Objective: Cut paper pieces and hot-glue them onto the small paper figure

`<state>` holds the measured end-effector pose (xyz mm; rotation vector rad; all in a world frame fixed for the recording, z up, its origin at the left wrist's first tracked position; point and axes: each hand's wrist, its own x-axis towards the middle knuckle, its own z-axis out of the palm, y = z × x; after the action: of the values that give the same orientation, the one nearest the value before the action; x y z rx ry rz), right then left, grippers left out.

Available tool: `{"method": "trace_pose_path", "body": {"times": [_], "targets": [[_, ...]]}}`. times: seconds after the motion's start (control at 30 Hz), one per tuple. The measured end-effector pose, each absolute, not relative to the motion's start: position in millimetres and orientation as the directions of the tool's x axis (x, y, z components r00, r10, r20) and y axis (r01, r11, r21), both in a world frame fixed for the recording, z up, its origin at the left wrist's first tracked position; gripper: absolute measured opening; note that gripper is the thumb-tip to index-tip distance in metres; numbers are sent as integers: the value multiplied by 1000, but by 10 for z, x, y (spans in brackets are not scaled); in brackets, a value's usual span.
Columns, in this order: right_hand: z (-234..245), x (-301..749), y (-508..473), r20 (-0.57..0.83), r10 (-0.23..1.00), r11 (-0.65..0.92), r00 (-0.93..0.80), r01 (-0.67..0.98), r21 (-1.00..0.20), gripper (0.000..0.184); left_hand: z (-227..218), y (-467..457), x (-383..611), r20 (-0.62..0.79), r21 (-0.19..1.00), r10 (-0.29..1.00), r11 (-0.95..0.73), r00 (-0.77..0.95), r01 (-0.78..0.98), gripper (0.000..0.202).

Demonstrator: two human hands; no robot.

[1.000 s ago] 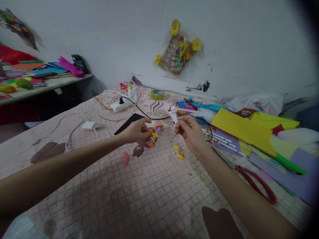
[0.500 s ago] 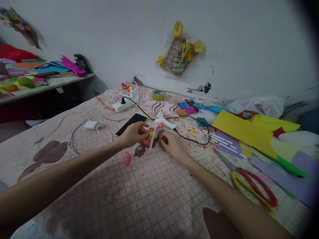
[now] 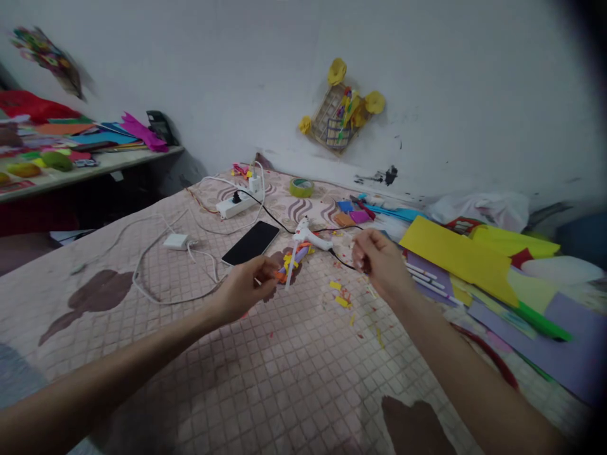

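Note:
My left hand (image 3: 246, 283) is beside a small orange, yellow and purple craft piece (image 3: 289, 260), its thumb and forefinger apart and their tips close to the orange end. Whether they touch it I cannot tell. A white hot glue gun (image 3: 310, 237) lies against the piece, with its clear glue stick (image 3: 290, 270) sticking out across it. To the right, my right hand (image 3: 382, 262) is raised over the table with thumb and fingers pinched together. Anything between those fingertips is too small to make out. Yellow and orange paper scraps (image 3: 342, 302) lie below it.
A black phone (image 3: 251, 242) and white charger (image 3: 176, 241) lie left, with cables leading to a power strip (image 3: 236, 205). Green tape (image 3: 301, 188) sits at the back. Yellow sheets (image 3: 459, 256), white sticks (image 3: 431, 281) and red-handled scissors (image 3: 493, 357), partly hidden by my forearm, lie right.
My right hand has moved right and up, away from the craft piece. My left hand has drawn slightly back and down, with its fingers further apart. The craft piece and glue gun stay in place.

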<state>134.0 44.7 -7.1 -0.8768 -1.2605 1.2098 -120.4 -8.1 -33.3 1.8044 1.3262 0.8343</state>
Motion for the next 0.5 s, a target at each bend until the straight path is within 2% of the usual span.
{"method": "trace_pose_path", "body": {"times": [0.07,0.13,0.33,0.5], "targets": [[-101,1280,424,193,967,174,-169,-119,-977,25,-317,-215,-1138,93,835,968,-204,235,511,23],[-60,1266,403,244,956,229,-161,-104,-968,24,-303,-309,-1098,83,848,970,-188,227,495,21],[524,1610,241,529,845,535,80,-76,-842,15,-261,-440,-1101,-16,938,967,-74,254,340,11],[806,1961,-71,592,782,604,197,-2,-797,17,-232,-603,-957,-23,930,935,-110,353,352,21]]}}
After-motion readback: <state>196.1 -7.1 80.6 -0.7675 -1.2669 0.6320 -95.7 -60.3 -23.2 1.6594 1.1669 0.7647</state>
